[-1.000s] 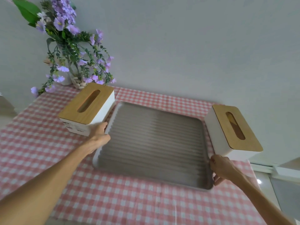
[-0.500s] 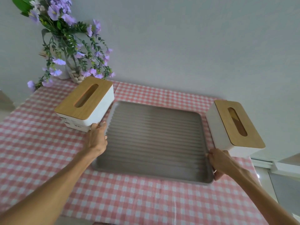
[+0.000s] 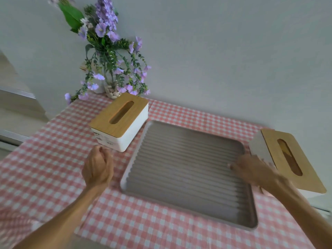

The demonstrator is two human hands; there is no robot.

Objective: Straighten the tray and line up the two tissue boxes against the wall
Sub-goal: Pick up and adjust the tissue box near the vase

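The left tissue box (image 3: 119,121) lies just beyond the left hand (image 3: 98,168), long axis skewed to the wall (image 3: 215,51); its fingers curl loosely, holding nothing.

We see a grey ribbed tray (image 3: 188,175) lying at a slant on the pink checked tablecloth (image 3: 45,159). Our left hand (image 3: 98,168) hangs loosely curled above the cloth, just left of the tray and short of the left tissue box (image 3: 119,122), touching neither. Our right hand (image 3: 251,170), blurred, reaches over the tray's right edge beside the right tissue box (image 3: 287,159); whether it touches either we cannot tell. Both boxes have wooden lids. A vase of purple flowers (image 3: 109,63) stands against the wall (image 3: 224,51)
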